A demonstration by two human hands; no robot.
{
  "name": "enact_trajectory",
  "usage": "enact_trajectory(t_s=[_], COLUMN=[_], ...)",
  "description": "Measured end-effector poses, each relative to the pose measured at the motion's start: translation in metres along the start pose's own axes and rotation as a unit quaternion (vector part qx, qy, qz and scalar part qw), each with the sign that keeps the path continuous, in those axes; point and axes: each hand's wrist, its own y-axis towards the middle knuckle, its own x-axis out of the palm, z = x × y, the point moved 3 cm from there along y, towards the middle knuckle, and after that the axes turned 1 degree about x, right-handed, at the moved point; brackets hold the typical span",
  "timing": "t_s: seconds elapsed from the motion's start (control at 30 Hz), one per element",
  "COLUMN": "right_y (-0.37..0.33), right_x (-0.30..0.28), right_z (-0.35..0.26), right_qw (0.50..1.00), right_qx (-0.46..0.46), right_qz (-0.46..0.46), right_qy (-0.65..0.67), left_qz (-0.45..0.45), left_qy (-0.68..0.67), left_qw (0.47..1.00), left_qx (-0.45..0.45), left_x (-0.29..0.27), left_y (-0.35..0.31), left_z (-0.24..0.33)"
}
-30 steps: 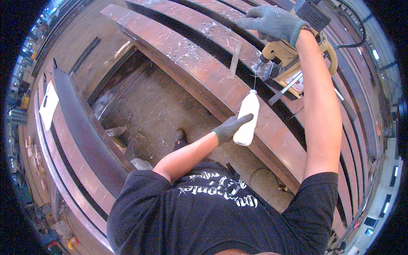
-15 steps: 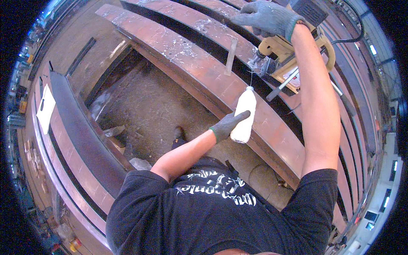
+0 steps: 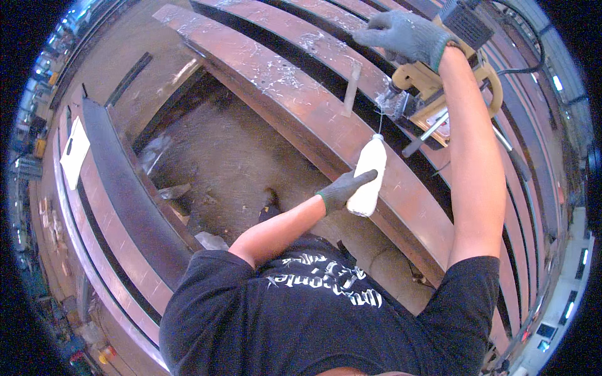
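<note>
Head view, left hand (image 3: 342, 190) gripping white squeeze bottle (image 3: 369, 176), right hand (image 3: 407, 36) apparently on yellow drill (image 3: 439, 94)

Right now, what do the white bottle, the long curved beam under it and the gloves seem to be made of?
The bottle looks like soft white plastic: matt, slightly see-through, with a thin nozzle. The beam looks like bare steel: brown rusty surface with pale scratches and marks. The gloves look like knitted fabric, grey on the right hand; the darker one on the left hand may have a coated palm, but I cannot tell.

White squeeze bottle (image 3: 369, 175) slightly higher, nearer drill (image 3: 433, 100).
</note>
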Motion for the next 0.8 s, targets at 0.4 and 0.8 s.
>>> enact_trajectory(t_s=[0.4, 0.8], right_y=[-0.056, -0.230], right_x=[0.022, 0.339], right_z=[-0.011, 0.030], right_qw=[0.868, 0.673], right_qx=[-0.029, 0.162], right_qz=[0.488, 0.233], right_qy=[-0.082, 0.683], left_qz=[-0.013, 0.085], left_qy=[0.131, 0.429], left_qw=[0.986, 0.888], left_qx=[0.107, 0.140], left_x=[0.009, 0.027], left_y=[-0.025, -0.052], left_z=[0.048, 0.098])
